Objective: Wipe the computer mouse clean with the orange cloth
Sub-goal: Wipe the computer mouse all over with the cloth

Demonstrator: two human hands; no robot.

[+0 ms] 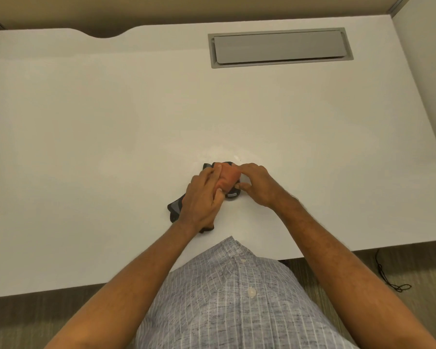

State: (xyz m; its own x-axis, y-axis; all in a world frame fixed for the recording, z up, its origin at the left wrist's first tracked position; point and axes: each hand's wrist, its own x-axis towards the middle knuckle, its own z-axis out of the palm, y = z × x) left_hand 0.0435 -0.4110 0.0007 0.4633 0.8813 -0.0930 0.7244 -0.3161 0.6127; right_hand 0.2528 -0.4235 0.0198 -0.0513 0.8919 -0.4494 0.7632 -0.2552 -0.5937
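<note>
White worktop, seen from above. Near its front edge at centre, black computer mouse, mostly hidden under orange cloth. Left hand curled closed, pressing cloth onto mouse from 8 o'clock. Right hand pinching mouse from 3 o'clock, fingers bent around it. Grey cable hatch at 1 o'clock, well apart.
</note>
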